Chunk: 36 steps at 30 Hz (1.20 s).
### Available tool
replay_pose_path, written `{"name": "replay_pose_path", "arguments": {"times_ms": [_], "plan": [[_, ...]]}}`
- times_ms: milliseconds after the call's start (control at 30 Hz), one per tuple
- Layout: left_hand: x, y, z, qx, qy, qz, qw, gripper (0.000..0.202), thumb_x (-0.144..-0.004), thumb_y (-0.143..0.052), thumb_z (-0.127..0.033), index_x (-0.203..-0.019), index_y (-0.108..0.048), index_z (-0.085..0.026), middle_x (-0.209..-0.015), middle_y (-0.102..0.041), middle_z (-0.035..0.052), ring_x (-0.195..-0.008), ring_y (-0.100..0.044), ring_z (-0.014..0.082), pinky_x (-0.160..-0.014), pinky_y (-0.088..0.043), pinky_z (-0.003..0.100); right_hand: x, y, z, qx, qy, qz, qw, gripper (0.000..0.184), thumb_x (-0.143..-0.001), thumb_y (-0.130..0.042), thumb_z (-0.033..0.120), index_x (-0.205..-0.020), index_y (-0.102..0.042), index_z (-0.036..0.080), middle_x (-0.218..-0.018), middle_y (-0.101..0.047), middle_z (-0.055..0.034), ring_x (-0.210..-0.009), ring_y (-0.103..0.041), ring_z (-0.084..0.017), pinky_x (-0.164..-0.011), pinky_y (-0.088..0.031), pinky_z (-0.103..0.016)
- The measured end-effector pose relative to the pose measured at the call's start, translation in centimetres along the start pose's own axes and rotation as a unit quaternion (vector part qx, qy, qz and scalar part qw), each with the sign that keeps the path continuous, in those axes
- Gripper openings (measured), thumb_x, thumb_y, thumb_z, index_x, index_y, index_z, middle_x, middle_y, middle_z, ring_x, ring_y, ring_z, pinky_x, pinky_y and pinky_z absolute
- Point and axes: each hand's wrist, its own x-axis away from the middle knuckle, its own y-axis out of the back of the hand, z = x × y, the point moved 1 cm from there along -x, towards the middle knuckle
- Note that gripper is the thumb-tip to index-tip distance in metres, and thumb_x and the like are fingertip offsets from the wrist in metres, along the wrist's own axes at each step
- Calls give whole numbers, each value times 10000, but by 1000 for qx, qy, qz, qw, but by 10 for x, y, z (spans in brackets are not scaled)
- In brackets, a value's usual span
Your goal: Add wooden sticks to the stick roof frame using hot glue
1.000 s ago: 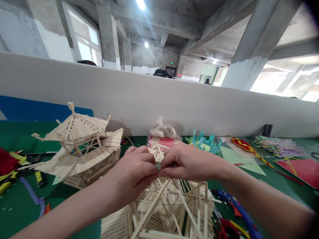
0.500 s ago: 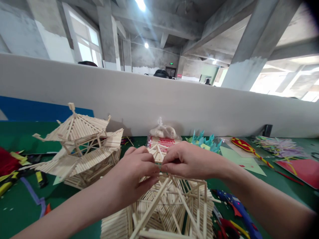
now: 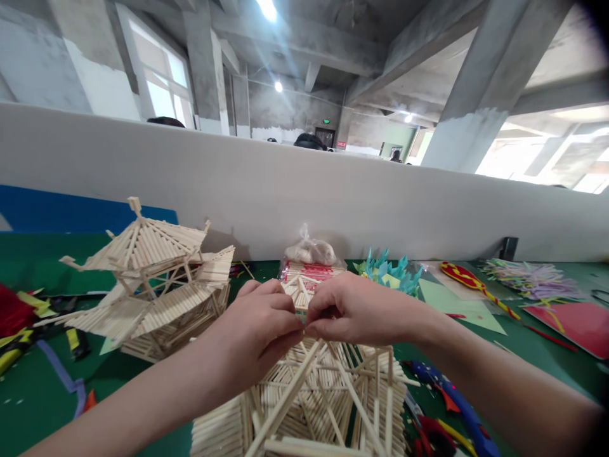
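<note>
A model built of thin wooden sticks (image 3: pixel 299 387) stands right in front of me, its upper beams meeting in a peak below my hands. My left hand (image 3: pixel 269 317) is closed at the far top of this model, thumb and fingers pressed together. Close against its fingertips, my right hand (image 3: pixel 340 308) makes a pinch at the same spot. Whatever sits between the fingertips is hidden or too small to make out. To the left stands a second stick model, a pavilion (image 3: pixel 147 273) with a pointed roof and upturned corners.
Behind the hands lie a knotted plastic bag (image 3: pixel 311 251) and red-wrapped sticks. Turquoise paper leaves (image 3: pixel 390 273), a red-yellow ornament (image 3: pixel 461 279) and paper strips (image 3: pixel 533 279) lie right. A blue glue gun (image 3: pixel 457 397) and red-handled scissors (image 3: pixel 432 435) are beside the model. A white partition (image 3: pixel 304 190) rises behind.
Both hands stay at the top of the stick model, the right one shifting very slightly left and its wrist a little lower. The view has moved slightly; nothing else visibly differs.
</note>
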Motion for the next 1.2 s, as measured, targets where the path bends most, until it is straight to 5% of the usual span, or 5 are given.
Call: {"name": "replay_pose_path", "arguments": {"times_ms": [333,533,633,900,1200], "plan": [[0,-1,2,2,13,13,1000,205,-810,-468,-168,-686,-629,-199,-668,-606,11,-708,-471,182,-622,-284,304,2,3,5,15,-6,-13,1000,216,-804,-444,192,-706,-635,169,-563,-516,38,-518,-427,-77,-507,-343,-203],[4,2,3,-7,13,-31,999,155,-820,-476,-207,-866,-624,-201,-756,-606,39,-755,-475,208,-649,-336,328,5,19,-4,134,-62,-307,940,320,-839,-447,210,-1140,-539,152,-1017,-568,-94,-886,-518,-177,-758,-403,-307],[11,12,5,-6,6,-78,997,149,-824,-479,-184,-889,-613,-194,-786,-606,38,-779,-486,199,-670,-357,328,12,24,-12,133,-71,-394,907,272,-829,-467,195,-1075,-572,148,-978,-574,-88,-853,-530,-179,-733,-417,-313],[51,25,8,14,128,-199,971,130,-808,-512,-238,-884,-617,-244,-889,-582,10,-871,-519,178,-757,-391,284,17,5,8,-7,-30,-181,983,153,-801,-504,180,-747,-647,183,-695,-594,4,-642,-518,-102,-578,-381,-230],[87,-9,11,251,405,-257,841,199,-757,-572,-414,-890,-647,-286,-985,-650,-9,-974,-551,220,-781,-437,267,-5,-8,21,4,-45,-93,995,164,-784,-498,217,-708,-637,178,-674,-609,-10,-604,-491,-99,-534,-323,-233]]}}
